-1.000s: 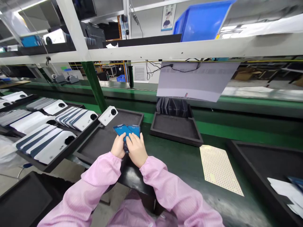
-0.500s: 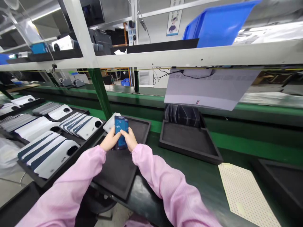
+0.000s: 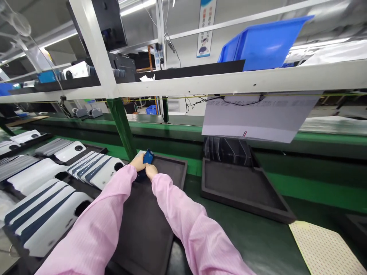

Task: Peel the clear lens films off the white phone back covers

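Observation:
My left hand [image 3: 138,163] and my right hand [image 3: 151,170] are stretched out together at the far left corner of a black foam tray [image 3: 169,179]. Both are closed on a small stack of blue-filmed phone covers [image 3: 148,156], held tilted above the tray's back end. The white cover that lay in that corner is hidden behind my hands. Pink sleeves cover both arms.
Trays to the left hold rows of white phone back covers [image 3: 94,170]. A second black tray [image 3: 241,183] with dark parts standing at its back sits to the right. A green post [image 3: 122,126] rises just behind my hands. A perforated cream sheet [image 3: 323,248] lies at lower right.
My hands have carried the blue covers forward, from near my body to the far end of the black tray. The fanned covers are now gathered together, and the view has shifted left.

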Tool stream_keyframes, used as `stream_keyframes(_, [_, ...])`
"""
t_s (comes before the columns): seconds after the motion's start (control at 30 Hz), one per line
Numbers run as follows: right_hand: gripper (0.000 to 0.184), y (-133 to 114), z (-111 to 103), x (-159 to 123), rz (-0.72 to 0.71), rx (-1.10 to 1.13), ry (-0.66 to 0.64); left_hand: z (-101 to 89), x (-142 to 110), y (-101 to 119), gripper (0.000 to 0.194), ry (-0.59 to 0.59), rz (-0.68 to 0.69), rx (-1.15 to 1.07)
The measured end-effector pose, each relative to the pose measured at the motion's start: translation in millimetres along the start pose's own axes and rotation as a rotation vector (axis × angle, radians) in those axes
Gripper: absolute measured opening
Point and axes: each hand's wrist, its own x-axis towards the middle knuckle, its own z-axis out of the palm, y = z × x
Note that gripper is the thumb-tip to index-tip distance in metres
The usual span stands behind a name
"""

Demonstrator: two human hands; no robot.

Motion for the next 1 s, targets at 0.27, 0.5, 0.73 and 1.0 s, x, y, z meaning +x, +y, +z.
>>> stream_keyframes(0.27, [0.028, 19, 11, -22, 0.057, -0.185, -0.024, 14.1, -41, -16, 0.065, 0.179, 0.05, 0.178])
stream_keyframes(0.5, [0.063, 25, 14, -41, -0.041, -0.227, -0.061, 4.6, -89, -39, 0.069, 0.215, 0.003, 0.232])
stream_keyframes(0.73, [0.075, 24, 19, -51, -0.082, -0.324, 0.007, 18.7, -70, -27, 0.044, 0.2, 0.066, 0.237])
stream_keyframes(1.0, [0.069, 19, 15, -52, -0.122, -0.481, 0.041, 29.8, -34, -14, 0.039, 0.173, 0.128, 0.111])
